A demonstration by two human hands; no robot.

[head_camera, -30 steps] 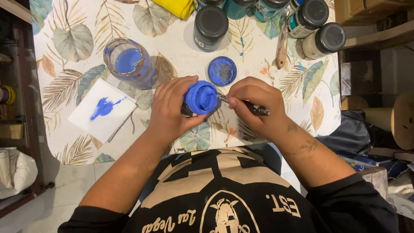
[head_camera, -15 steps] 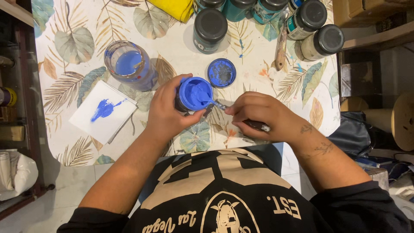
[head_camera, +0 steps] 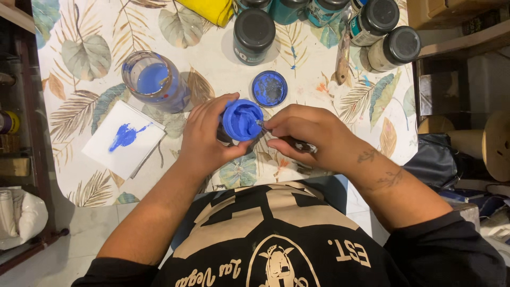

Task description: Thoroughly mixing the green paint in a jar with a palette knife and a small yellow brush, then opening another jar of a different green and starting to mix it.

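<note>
The left hand is wrapped around an open jar of blue paint, fingers curled on its far side and thumb on the near side, tipping the mouth up toward the camera so the thick blue paint inside shows. The right hand pinches a dark-handled paintbrush between thumb and fingers, the handle running back across the palm, and its tip meets the right edge of the jar's mouth. The step in hand looks like loading the brush from the jar; the move to follow would call for a gentle dip and lift that keeps the jar steady and the paint off the knuckles. Both forearms come in from the lower edge and converge on the jar, wrists bent slightly inward; the right forearm bears dark markings.

Just beyond the jar lies its blue-smeared lid, inner side up. Left of the jar and a little farther stands a glass of blue-tinted water, and nearer, to the jar's left, a white sheet with a blue smear. Well beyond the jar stand several black-lidded paint jars. All rest on a leaf-patterned tablecloth.
</note>
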